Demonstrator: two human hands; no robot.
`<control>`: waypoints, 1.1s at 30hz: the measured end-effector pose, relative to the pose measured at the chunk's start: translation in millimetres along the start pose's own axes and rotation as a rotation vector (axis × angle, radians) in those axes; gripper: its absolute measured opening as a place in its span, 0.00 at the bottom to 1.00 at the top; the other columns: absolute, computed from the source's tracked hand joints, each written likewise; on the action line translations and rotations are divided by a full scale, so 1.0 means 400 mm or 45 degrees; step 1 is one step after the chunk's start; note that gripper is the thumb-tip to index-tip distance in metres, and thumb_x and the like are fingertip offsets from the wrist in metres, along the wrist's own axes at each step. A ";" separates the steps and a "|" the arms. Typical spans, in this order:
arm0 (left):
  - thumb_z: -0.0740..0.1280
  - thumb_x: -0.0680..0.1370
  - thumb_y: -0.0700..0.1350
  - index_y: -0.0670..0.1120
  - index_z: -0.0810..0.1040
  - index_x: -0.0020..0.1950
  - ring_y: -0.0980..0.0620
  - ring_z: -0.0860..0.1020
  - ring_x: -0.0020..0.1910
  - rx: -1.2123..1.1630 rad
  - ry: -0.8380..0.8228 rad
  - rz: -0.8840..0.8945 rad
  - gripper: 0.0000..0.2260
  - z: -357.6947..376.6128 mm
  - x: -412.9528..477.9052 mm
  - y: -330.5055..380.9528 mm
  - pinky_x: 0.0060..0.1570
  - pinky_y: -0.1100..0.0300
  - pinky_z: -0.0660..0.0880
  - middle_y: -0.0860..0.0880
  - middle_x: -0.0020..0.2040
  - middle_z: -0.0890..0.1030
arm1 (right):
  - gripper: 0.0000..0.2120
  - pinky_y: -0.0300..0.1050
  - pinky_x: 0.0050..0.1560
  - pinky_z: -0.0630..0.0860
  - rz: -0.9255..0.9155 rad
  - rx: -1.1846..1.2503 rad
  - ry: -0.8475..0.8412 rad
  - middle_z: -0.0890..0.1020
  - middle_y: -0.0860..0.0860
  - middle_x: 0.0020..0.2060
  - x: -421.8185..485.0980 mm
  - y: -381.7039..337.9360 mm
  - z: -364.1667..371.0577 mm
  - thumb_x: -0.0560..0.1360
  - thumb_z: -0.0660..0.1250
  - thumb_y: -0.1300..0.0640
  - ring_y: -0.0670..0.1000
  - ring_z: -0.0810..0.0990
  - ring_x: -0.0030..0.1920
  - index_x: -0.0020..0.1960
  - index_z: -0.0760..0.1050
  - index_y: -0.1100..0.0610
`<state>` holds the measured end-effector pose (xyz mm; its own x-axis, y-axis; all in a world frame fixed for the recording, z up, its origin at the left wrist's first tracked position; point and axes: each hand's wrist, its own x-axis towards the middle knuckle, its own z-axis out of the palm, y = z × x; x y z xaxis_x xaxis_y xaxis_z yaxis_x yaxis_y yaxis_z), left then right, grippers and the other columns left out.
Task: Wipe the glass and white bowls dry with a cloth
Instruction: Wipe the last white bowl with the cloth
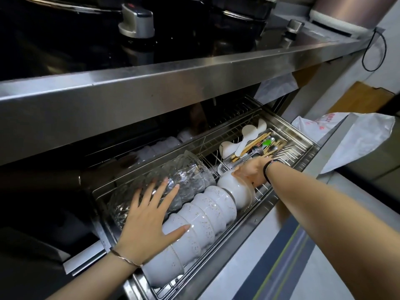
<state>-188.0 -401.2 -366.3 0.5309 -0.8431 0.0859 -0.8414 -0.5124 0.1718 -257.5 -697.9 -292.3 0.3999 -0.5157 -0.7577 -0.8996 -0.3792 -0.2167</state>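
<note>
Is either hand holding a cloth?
No: the left hand lies flat across the glass bowls and white stack; the right hand grips a white bowl.

1. Overall dim-to-moderate indoor light, diffuse; no hard-edged shadows.
2. Brightest on the rt side: white bag (357, 139) is the lightest thing in shot, fine detail on it weak.
3. Steel counter edge (151, 87) shows a soft streaky sheen; knob (136, 20) has sharp spec. highlights.
4. Black stove top (65, 40), upper left, v. dark: only faint reflections, detail lost.
5. Deep shadow under the counter: back of drawer (303, 152) fades to black.
6. Small glints on glass bowls (190, 174); white bowls (207, 211) glossy w/ soft highlights.
7. Wide-angle distortion: straight lines bow, stretch grows twd corners.
8. Centre fairly sharp; edges softer, slight smear + noise in dark areas.
</note>
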 end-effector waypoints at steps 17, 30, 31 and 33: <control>0.36 0.62 0.80 0.63 0.37 0.74 0.63 0.40 0.74 -0.452 -0.094 -0.003 0.43 -0.104 -0.058 0.042 0.72 0.61 0.36 0.64 0.74 0.43 | 0.13 0.49 0.59 0.74 -0.487 0.113 0.589 0.80 0.58 0.57 -0.186 -0.019 0.036 0.81 0.60 0.56 0.56 0.78 0.58 0.59 0.77 0.63; 0.50 0.63 0.77 0.60 0.41 0.77 0.62 0.41 0.76 -0.537 -0.056 0.191 0.46 -0.339 -0.261 0.123 0.72 0.63 0.40 0.63 0.76 0.43 | 0.30 0.45 0.75 0.39 -0.829 0.871 1.000 0.35 0.31 0.72 -0.551 0.044 0.523 0.76 0.54 0.34 0.34 0.32 0.72 0.72 0.43 0.32; 0.53 0.64 0.77 0.60 0.39 0.77 0.61 0.39 0.75 -0.478 -0.079 0.211 0.47 -0.344 -0.285 0.115 0.73 0.60 0.39 0.62 0.77 0.40 | 0.29 0.47 0.75 0.38 -0.790 0.920 0.944 0.33 0.29 0.70 -0.570 0.036 0.551 0.75 0.52 0.31 0.33 0.31 0.71 0.70 0.39 0.29; 0.56 0.65 0.76 0.61 0.36 0.76 0.57 0.36 0.76 -0.383 -0.128 0.223 0.47 -0.332 -0.313 0.098 0.75 0.53 0.39 0.60 0.76 0.36 | 0.28 0.49 0.76 0.39 -0.748 0.938 0.850 0.30 0.25 0.66 -0.583 0.021 0.600 0.74 0.50 0.29 0.33 0.30 0.71 0.66 0.36 0.27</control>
<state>-273.9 -293.9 -240.0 0.3560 -0.9334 0.0457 -0.8435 -0.3000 0.4455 -400.5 -396.5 -265.0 0.6063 -0.7952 0.0077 -0.3404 -0.2682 -0.9012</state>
